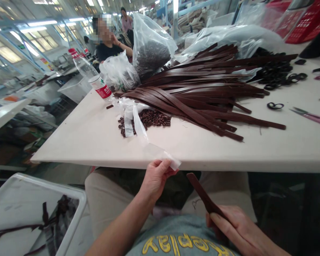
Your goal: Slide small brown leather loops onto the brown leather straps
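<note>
Left hand [158, 175]: grip closed on the free end of a translucent white plastic strip [141, 129], thumb on top, just in front of the tabletop [88, 142] edge; strip runs back across the white tabletop and lies partly over a heap of small dark brown loops [158, 119]. Right hand [233, 225]: grip closed on a flat dark brown leather-like strap [200, 190], held over the lap, its free end angled up toward the tabletop edge, apart from the left hand. Big pile of long dark brown straps [192, 97] behind the loops, fanning to the right. Clear plastic bottle with a red label [102, 89] leans left of the pile, near a white plastic bag [120, 71] and a taller clear bag [153, 46]. Black loops [276, 73] and pink-handled scissors [313, 116] on the right. White-rimmed tub [78, 213] with dark scraps lower left
</note>
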Motion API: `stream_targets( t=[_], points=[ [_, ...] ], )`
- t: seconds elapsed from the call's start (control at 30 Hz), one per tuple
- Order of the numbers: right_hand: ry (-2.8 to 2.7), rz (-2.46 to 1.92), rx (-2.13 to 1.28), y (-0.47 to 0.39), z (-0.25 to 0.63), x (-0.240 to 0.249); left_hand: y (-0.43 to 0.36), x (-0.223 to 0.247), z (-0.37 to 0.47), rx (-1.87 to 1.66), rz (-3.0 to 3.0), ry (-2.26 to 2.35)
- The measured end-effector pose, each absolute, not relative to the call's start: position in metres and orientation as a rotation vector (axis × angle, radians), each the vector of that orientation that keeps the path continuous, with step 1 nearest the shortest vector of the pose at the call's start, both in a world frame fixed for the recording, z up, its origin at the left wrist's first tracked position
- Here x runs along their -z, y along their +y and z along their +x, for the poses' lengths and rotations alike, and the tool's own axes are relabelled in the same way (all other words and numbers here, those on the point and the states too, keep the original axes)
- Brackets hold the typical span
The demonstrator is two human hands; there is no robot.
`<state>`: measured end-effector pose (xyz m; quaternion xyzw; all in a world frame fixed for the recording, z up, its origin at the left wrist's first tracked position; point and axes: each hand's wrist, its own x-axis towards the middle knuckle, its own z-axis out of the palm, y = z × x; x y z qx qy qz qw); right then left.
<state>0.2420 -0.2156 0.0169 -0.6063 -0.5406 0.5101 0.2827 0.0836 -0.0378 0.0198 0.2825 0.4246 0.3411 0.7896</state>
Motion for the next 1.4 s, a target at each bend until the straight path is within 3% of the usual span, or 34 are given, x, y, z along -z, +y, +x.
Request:
stream_targets(
  t=[0.83, 1.2, 1.4],
  points=[
    [-1.43, -1.605, -1.407, -0.194, 0.233, -0.014, -0.036, -0.013, 0.082, -0.753, 0.611, 0.914],
    [-1.119, -1.468, -1.62, -0.158, 0.218, -0.015, -0.065, -0.007, 0.071, -0.47, 0.986, 0.779],
    [-1.293, -1.497, -1.341, -0.185, 0.235, 0.0, -0.035, -0.019, 0.06, -0.702, 1.014, 0.87]
  ],
)
